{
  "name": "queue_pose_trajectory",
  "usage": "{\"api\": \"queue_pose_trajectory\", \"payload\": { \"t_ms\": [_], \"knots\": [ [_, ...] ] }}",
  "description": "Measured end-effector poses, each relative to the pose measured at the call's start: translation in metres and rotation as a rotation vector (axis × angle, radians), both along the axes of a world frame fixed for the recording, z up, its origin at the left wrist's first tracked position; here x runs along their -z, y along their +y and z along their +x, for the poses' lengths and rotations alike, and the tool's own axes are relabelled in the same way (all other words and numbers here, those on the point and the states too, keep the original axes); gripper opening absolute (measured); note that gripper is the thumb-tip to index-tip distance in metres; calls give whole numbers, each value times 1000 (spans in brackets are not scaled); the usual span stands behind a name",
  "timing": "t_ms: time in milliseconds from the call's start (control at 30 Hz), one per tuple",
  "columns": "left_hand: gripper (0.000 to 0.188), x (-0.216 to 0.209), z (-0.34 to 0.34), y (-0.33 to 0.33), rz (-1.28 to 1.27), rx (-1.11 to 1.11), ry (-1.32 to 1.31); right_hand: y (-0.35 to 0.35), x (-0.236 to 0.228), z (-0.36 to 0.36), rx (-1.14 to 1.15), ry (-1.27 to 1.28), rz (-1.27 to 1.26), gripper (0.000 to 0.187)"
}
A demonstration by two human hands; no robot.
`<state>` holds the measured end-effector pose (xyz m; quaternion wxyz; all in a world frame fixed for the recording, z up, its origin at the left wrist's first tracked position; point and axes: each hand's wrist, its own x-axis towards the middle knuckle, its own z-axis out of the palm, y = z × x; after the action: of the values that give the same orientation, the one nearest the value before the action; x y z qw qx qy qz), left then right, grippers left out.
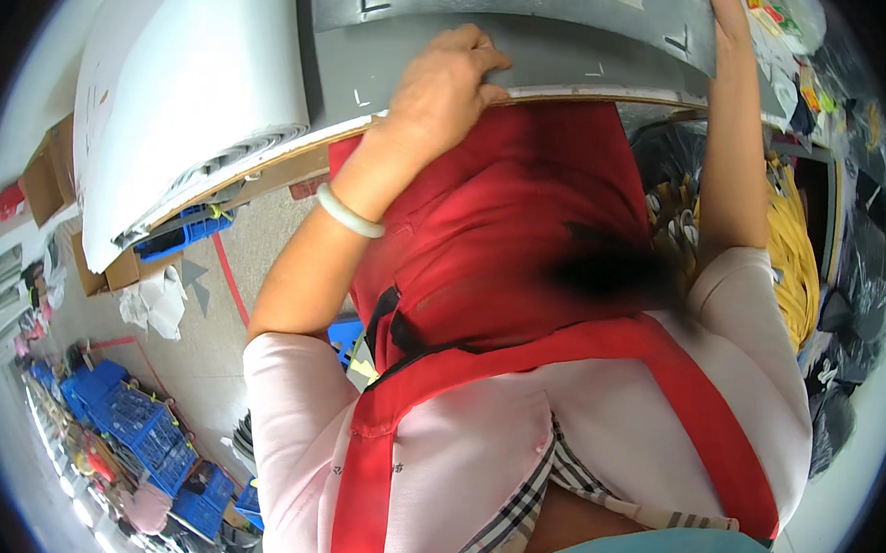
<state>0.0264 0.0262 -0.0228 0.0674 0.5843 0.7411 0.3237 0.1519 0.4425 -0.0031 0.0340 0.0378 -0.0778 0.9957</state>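
Observation:
A glossy grey sheet (519, 2) with dark corner marks and cut-out slots crosses the top of the view. Its right edge is in my right hand (726, 6), whose fingertips are partly out of view. Under it lies a dark grey panel (402, 63) with small white corner marks, along the table's front edge. My left hand (448, 84) rests over this panel near the edge, fingers bent and drawn together. Whether something small is between them is hidden. A pale bangle circles my left wrist.
A large roll of white material (188, 90) lies on the table at left. The table's wooden edge (286, 150) runs close before my red apron (500, 213). Blue crates (135, 423) stand on the floor at left. Yellow cloth (790, 248) and black plastic bags (856, 325) are at right.

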Motion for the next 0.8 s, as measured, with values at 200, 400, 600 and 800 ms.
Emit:
{"api": "queue_pose_trajectory", "payload": {
  "t_ms": [200,400,600,800],
  "knots": [
    [27,-7,-13,6,-73,81,-171,-34,-2,0,434,-332,484,54],
    [21,-8,-23,-1,-70,90,-186,-89,-16,-11,647,-539,757,45],
    [20,-17,-24,-6,-151,105,-171,-96,-8,-3,603,-518,665,46],
    [21,-18,-23,-5,-161,115,-92,-106,-7,-3,550,-551,600,49]
  ]
}}
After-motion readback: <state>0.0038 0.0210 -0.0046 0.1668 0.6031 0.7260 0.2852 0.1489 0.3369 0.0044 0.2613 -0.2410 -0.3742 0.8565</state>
